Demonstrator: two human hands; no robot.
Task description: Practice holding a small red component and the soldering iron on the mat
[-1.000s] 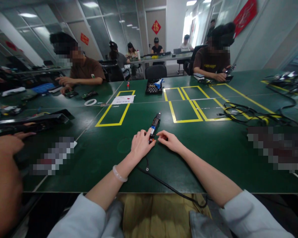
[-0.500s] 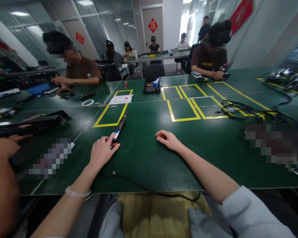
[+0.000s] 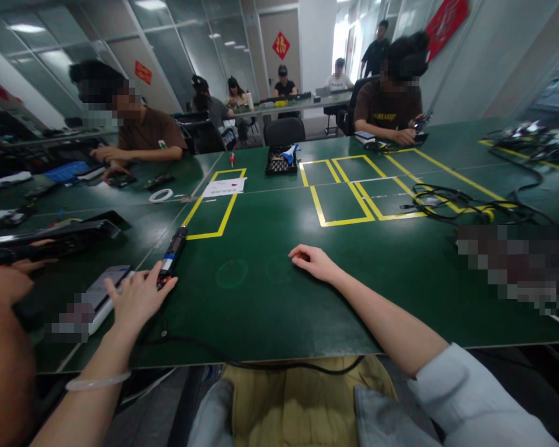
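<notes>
A dark electric screwdriver (image 3: pixel 172 253) with a blue and white band lies on the green table (image 3: pixel 261 323), left of centre. Against its near end rests my left hand (image 3: pixel 140 297), thumb and index finger touching it, the other fingers spread. A black cable (image 3: pixel 242 363) runs from near the tool along the table's front edge. My right hand (image 3: pixel 314 261) lies on the table right of centre with its fingers curled in; whatever is under them, if anything, is hidden.
Yellow tape frames (image 3: pixel 345 222) mark the table, one under a white paper (image 3: pixel 224 187). Behind stands a black tray (image 3: pixel 281 162). Coiled cables (image 3: pixel 447 202) lie right. A phone-like device (image 3: pixel 109 282) is beside my left hand; a person's arm (image 3: pixel 2 335) reaches in at left.
My left hand has moved left, and the screwdriver and its cable have shifted left with it. Its fingers are more spread. My right hand has stayed in place.
</notes>
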